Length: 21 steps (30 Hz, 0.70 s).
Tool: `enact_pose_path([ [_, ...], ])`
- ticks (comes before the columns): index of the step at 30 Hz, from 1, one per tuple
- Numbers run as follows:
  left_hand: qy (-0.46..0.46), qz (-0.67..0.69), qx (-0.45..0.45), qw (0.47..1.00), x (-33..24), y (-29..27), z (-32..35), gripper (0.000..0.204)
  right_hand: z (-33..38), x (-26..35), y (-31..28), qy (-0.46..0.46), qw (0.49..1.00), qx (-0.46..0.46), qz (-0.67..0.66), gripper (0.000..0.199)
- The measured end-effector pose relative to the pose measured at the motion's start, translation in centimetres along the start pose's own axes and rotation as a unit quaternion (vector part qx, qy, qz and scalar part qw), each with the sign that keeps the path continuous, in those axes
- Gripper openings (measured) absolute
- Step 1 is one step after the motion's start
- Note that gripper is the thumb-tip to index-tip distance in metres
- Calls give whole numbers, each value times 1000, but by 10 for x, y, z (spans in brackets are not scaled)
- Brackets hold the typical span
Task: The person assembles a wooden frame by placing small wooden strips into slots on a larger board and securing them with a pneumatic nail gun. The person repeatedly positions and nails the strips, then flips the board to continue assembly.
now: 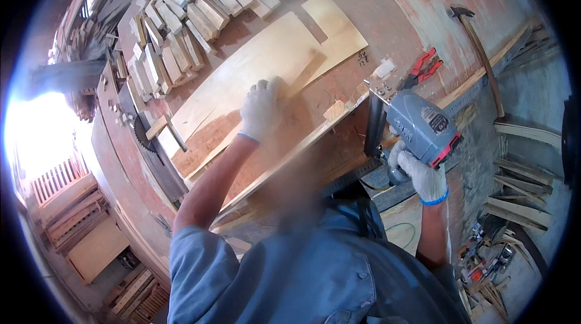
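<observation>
My left hand [260, 109], in a white knit glove, is at the near edge of a pale plywood sheet [242, 76] with its fingers curled on it. Its thumb side is blurred and partly hidden. Another plywood piece [339, 24] with a notch lies partly under that sheet, toward the right. At the bench's near edge, my right hand [420, 173], also gloved, grips a grey nail gun [420, 124] with a red-trimmed end. The gun's nose points toward the bench's wooden edge strip [296, 157].
Many short wood strips [181, 27] are heaped at the far left of the bench. A circular saw blade [142, 133] stands out of the left side. Red-handled pliers [423, 67] and a hammer [481, 58] lie to the right. Tools and scraps [493, 263] lie low at right.
</observation>
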<state>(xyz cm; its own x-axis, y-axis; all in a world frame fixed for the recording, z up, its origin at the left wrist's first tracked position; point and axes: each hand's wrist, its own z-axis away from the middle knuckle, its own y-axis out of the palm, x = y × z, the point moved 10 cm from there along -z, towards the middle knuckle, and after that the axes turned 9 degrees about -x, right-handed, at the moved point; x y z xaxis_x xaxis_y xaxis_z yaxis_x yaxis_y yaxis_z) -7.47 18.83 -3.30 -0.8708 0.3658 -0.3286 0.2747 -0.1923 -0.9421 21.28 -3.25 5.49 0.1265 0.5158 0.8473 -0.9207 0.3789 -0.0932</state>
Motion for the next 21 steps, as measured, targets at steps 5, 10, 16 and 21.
enact_pose_path([
  [5,-181,391,149,890,34,0,7,45,2,9,7,20,999,-5,-40,14],
  [10,-143,533,214,806,37,-33,26,36,3,13,9,-6,999,16,-31,32],
  [16,45,372,138,917,38,-82,40,18,-3,18,8,-36,999,14,-30,33],
  [21,-78,441,155,881,9,-110,72,44,-7,13,2,-60,998,14,-2,13],
])
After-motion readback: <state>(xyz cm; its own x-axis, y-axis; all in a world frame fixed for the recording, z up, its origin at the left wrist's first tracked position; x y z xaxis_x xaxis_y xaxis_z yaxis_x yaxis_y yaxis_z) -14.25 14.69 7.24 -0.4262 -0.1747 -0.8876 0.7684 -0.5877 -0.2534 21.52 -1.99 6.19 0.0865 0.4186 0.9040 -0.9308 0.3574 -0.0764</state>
